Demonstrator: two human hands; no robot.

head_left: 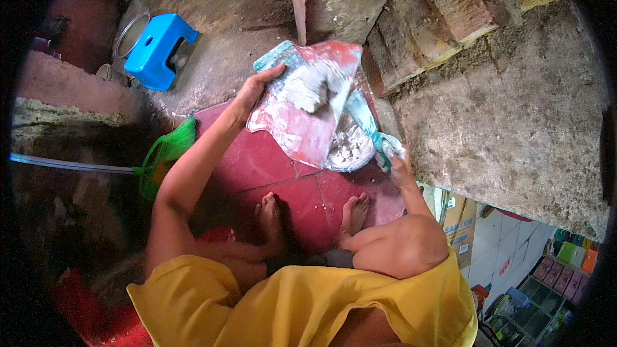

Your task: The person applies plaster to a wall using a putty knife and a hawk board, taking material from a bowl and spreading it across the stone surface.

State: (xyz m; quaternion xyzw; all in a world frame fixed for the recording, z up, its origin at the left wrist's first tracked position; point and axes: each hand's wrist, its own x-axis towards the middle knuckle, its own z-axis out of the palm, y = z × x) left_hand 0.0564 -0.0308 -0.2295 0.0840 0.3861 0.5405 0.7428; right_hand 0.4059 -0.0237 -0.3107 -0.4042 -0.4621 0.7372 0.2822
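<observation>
My left hand (260, 85) grips the left edge of a flat reddish sheet (289, 132), which is smeared with white and has a teal edge. A lump of thick white paste (308, 88) sits on its upper middle. My right hand (397, 159) is closed around the teal handle of a scraper (364, 115), whose flat end is coated white and lies by the sheet's right edge. Below the sheet's right side stands a round tub (347, 168) of lumpy white paste, partly covered by the sheet.
Red floor tiles (254, 160) lie under my bare feet. A blue plastic stool (153, 51) stands at the far left, near a green net (168, 151) on a pale pole. A rough plaster wall (488, 135) rises on the right. A thin post (297, 0) stands ahead.
</observation>
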